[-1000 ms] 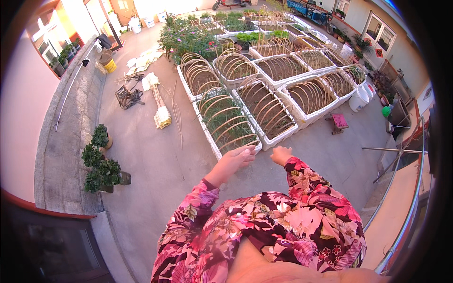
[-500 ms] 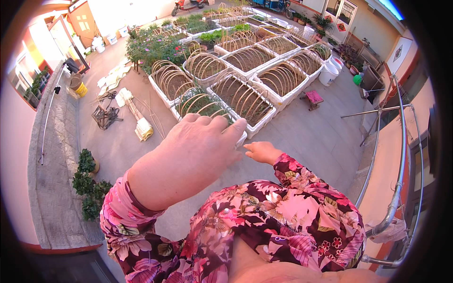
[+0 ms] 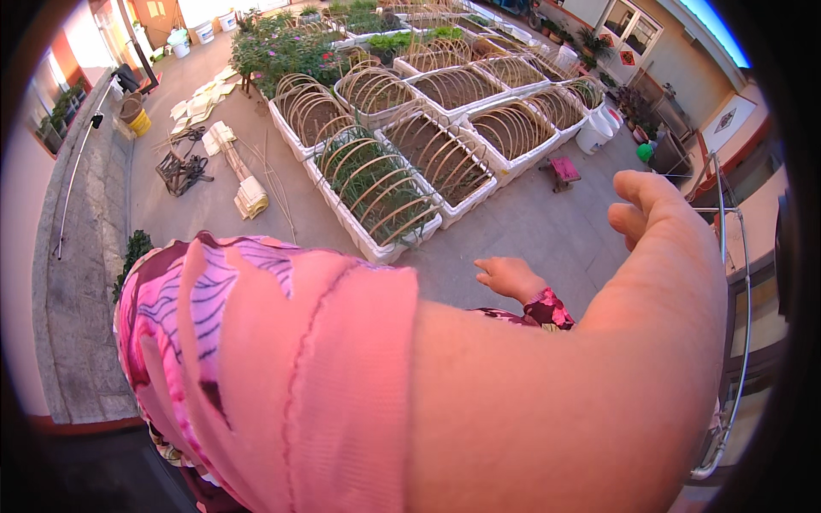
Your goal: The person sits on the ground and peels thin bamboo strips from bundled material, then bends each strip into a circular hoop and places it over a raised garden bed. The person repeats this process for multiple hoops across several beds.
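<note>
My left arm, in a rolled pink floral sleeve [image 3: 282, 342], reaches close across the view to the right. My left hand [image 3: 671, 227] is at the right, its fingers loosely bent and apart, with nothing seen in them. Lower and farther off, my right hand [image 3: 515, 280] is held out with fingers stretched and nothing in it; my left forearm hides most of the right arm. Beyond the hands stands the nearest white planter box [image 3: 382, 251], holding green leafy plants [image 3: 363, 181] under arched thin hoops. Neither hand touches it.
More hooped white boxes of soil stretch behind. A small red stool [image 3: 564, 169] and white buckets [image 3: 593, 134] stand right. Left lie a pale bundle [image 3: 235, 167], dark tangled straps [image 3: 181, 173] and pale sheets [image 3: 198, 103]. A metal pipe frame [image 3: 747, 333] rises at the far right.
My left hand has swung from the middle to the right and its arm now fills the near view. My right hand has shifted slightly right. The nearest planter box is more fully uncovered.
</note>
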`<state>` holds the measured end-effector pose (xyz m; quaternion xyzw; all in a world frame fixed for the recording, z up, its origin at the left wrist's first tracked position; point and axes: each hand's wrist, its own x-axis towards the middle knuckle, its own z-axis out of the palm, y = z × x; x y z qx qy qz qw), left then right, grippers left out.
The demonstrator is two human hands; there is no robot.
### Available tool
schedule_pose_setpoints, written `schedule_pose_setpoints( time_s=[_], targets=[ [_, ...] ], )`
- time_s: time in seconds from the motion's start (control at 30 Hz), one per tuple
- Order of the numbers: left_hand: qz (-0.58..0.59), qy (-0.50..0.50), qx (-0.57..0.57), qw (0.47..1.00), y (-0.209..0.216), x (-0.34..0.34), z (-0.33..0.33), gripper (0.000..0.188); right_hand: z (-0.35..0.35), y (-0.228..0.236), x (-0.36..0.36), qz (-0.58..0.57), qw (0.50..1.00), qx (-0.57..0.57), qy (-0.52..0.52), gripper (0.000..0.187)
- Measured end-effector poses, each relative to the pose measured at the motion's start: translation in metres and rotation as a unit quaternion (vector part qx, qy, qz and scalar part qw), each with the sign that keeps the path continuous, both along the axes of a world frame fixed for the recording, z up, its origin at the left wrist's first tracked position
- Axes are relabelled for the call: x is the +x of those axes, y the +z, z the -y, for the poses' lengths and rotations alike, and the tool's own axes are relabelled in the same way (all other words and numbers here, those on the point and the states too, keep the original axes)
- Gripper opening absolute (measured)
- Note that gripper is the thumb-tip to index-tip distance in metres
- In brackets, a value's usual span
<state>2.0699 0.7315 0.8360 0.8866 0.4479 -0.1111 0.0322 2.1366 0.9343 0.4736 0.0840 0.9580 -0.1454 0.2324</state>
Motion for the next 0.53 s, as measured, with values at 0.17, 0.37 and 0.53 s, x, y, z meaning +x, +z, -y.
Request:
schedule_pose_setpoints(
  time_s=[0.17,0.37,0.53],
  targets=[
    [0.001,0.038,-0.032,0.999,0.004,0.001,0.001,0.026,-0.002,0.003,-0.010,0.019,0.989,-0.144,-0.041,0.040],
    [0.003,0.196,-0.051,0.979,0.005,-0.024,-0.008,0.031,-0.017,0.033,-0.041,-0.098,0.994,-0.002,0.052,0.039],
    [0.031,0.451,0.169,0.876,-0.015,-0.109,0.047,0.037,-0.056,0.088,-0.062,-0.255,0.964,-0.071,0.011,0.040]
  ],
)
